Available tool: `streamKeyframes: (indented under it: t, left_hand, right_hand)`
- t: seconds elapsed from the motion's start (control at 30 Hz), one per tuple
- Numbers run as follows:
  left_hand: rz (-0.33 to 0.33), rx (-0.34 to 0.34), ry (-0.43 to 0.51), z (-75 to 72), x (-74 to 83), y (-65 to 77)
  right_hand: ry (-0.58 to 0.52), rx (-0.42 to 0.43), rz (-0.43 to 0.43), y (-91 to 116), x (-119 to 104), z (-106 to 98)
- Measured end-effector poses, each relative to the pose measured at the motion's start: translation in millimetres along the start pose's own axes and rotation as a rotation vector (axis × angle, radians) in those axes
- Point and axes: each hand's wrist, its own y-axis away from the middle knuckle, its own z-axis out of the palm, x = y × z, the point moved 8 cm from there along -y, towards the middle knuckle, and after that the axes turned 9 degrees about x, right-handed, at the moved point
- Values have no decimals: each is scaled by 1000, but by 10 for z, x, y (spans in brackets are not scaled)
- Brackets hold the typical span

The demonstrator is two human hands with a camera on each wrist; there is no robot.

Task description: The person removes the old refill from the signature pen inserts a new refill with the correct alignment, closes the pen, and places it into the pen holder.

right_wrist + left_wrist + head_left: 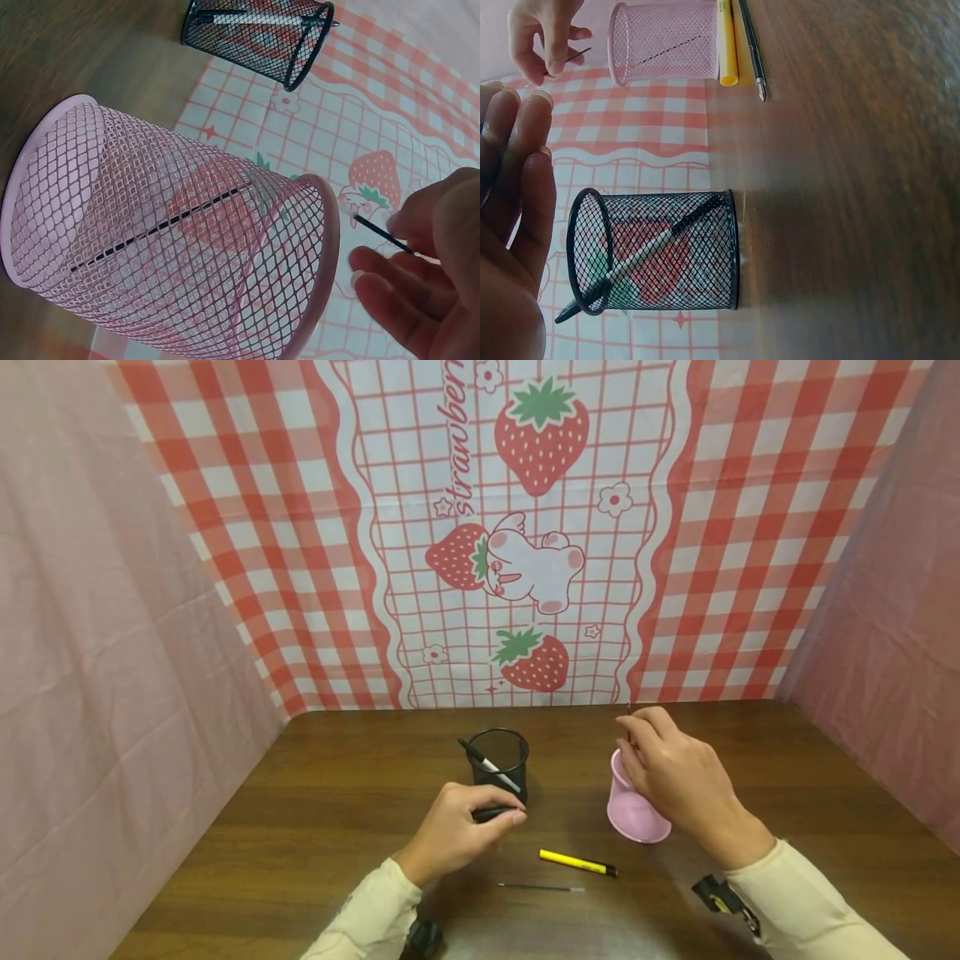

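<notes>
My right hand [678, 777] pinches a thin dark pen refill [381, 232] just beyond the rim of the pink mesh cup [637, 818]. Through the pink mesh, another thin black refill [161, 225] shows leaning inside. My left hand [461, 827] holds a black pen [491, 813], mostly hidden by the fingers, in front of the black mesh cup [498, 730]. A black-and-white marker [491, 766] stands tilted in that cup, its black end poking over the rim.
On the wooden table [337, 827], a yellow marker [573, 862] with a black end lies between the hands. Nearer to me is a slim pen refill [540, 887]. A strawberry-print cloth [465, 652] rises behind the table, with pink cloth at both sides.
</notes>
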Motion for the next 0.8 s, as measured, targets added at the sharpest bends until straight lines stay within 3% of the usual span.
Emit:
streamKeyframes:
  t: [0.63,0.8]
  left_hand:
    - [5,8,-11,-5,-16,12]
    - [7,11,-16,-8,-14,5]
  right_hand:
    - [-84,-8,-55,-17,-177,43]
    - [-117,-43,-73,-15,-260,97]
